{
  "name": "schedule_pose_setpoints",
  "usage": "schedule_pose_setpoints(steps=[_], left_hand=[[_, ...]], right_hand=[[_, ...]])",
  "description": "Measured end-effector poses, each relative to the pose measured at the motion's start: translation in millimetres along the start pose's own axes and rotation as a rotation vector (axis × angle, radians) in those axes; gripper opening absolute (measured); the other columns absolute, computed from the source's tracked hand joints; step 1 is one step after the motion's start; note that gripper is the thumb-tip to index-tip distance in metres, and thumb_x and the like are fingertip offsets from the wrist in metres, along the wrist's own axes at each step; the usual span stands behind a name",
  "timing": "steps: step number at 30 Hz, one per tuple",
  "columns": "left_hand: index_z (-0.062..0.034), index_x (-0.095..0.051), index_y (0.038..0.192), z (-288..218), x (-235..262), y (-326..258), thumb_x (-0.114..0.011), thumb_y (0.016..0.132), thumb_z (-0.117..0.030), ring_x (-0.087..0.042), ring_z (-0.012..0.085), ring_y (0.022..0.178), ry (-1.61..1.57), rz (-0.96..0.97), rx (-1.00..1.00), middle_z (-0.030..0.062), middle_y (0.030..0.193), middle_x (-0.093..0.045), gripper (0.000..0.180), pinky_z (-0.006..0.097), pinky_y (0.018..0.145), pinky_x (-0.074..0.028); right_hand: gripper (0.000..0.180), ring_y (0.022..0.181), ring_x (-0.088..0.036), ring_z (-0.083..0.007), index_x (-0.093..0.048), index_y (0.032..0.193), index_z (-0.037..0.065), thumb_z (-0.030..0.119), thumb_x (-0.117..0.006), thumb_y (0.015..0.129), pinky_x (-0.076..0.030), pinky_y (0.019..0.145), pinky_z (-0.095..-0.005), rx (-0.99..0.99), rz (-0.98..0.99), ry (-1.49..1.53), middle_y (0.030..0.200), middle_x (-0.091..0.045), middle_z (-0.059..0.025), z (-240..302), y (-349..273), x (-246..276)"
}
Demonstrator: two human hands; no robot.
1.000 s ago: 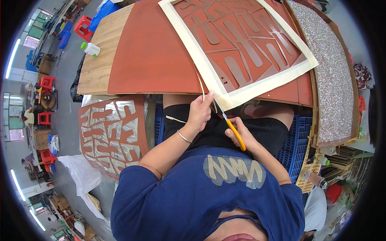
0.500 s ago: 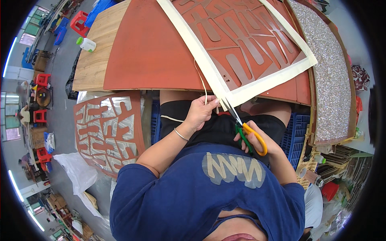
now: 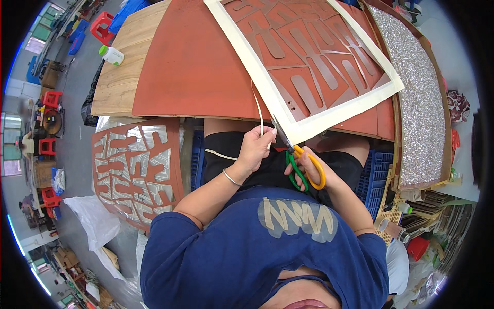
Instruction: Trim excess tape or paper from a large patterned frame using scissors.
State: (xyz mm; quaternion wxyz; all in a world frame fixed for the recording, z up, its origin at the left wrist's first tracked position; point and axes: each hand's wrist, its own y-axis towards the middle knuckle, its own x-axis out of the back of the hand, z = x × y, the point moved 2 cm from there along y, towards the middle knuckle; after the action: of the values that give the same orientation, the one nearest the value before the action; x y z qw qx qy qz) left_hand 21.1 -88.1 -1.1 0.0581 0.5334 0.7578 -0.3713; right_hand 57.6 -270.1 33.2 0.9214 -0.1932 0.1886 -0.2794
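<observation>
My left hand is closed in a pinch on a narrow cream strip, which curves up along the left edge of a cream-bordered sheet. In my right hand is a pair of scissors with one green and one yellow handle loop. The handles are spread apart, and the blades point up and left at the sheet's near left corner, close to my left fingertips. Inside the cream border lies a brown panel with elongated cut shapes. The sheet's near corner hangs over the table edge.
The sheet rests on a reddish-brown tabletop, with a wooden board to its left. A glittery silver panel stands at right. Lower left is another cut-out panel. A blue crate sits beside my right thigh.
The scissors have moved left, from the corner's near edge to its left edge, and their handles are spread wider. The sheet has shifted slightly. My left hand keeps its pinch on the strip.
</observation>
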Motion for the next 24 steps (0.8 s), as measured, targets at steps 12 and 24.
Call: schedule_pose_setpoints(steps=[12, 24], left_hand=[[-0.0034, -0.055, 0.086, 0.6, -2.3, -0.8, -0.057, 0.088, -0.014, -0.034, 0.0002, 0.044, 0.006, 0.024, -0.001, -0.0012, 0.067, -0.050, 0.011, 0.017, 0.037, -0.022], [-0.0048, -0.054, 0.085, 4.4, -0.6, 0.1, -0.057, 0.089, -0.012, -0.032, 0.0007, 0.042, -0.024, -0.007, -0.001, -0.0014, 0.065, -0.049, 0.009, 0.016, 0.036, -0.020]], right_hand=[[0.051, 0.050, -0.049, -0.0089, -0.033, 0.112, 0.002, 0.050, -0.033, 0.094, -0.044, 0.044, -0.0203, 0.053, -0.014, 0.000, 0.080, -0.053, -0.0075, -7.3, 13.6, -2.4], [0.049, 0.043, -0.042, -0.0065, -0.037, 0.107, 0.004, 0.050, -0.043, 0.092, -0.036, 0.036, -0.0197, 0.083, -0.054, 0.062, 0.074, -0.049, -0.0059, -13.5, 18.8, -1.4]])
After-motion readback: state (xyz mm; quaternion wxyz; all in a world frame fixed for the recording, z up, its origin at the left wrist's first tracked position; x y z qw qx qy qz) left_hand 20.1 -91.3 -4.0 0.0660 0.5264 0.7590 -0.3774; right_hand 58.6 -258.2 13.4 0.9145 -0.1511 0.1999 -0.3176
